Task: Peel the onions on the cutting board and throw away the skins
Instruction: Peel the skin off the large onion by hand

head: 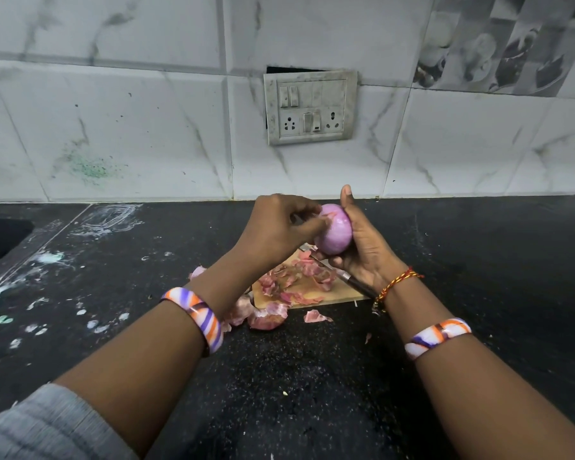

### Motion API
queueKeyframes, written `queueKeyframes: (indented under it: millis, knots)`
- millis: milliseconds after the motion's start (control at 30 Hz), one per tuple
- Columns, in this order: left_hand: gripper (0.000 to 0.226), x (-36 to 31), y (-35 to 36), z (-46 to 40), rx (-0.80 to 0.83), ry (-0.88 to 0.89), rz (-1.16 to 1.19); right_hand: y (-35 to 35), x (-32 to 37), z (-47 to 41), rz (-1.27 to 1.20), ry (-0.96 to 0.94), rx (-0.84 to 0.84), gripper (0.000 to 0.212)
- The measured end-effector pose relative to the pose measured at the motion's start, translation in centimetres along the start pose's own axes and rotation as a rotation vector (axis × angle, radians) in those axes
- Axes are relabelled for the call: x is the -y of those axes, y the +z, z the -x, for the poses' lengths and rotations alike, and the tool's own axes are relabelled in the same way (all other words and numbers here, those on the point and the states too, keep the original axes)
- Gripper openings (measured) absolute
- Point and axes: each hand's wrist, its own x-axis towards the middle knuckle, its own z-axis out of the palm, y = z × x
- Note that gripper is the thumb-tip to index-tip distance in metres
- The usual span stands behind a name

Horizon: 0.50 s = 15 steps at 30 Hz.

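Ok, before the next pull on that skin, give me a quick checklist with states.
1. Onion held secure by the right hand: ok.
2. Left hand fingertips on a strip of skin at the onion's top: ok.
3. Knife blade clear of the fingers: cannot tell; its handle lies under the right hand, the blade is partly hidden.
4. Skins kept on the cutting board: not ok; some lie on the counter.
5. Bin for the skins in view: not ok.

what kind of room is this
Most likely a home kitchen: a dark stone countertop against a marble-look tiled wall, with a wooden cutting board covered in onion skins.
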Motion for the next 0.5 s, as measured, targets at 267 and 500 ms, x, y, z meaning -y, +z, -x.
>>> queueKeyframes:
  millis: [267, 500]
  knots:
    - [0.008, -0.58, -0.12, -0.24, 0.026, 0.044, -0.074, -0.02, 0.26, 0.60, 0.066, 0.019, -0.014, 0.068]
    - [0.007, -1.11, 0.27, -0.90, 0.065, 0.008, -0.127, 0.05, 0.53, 0.53, 0.170, -0.021, -0.074, 0.072]
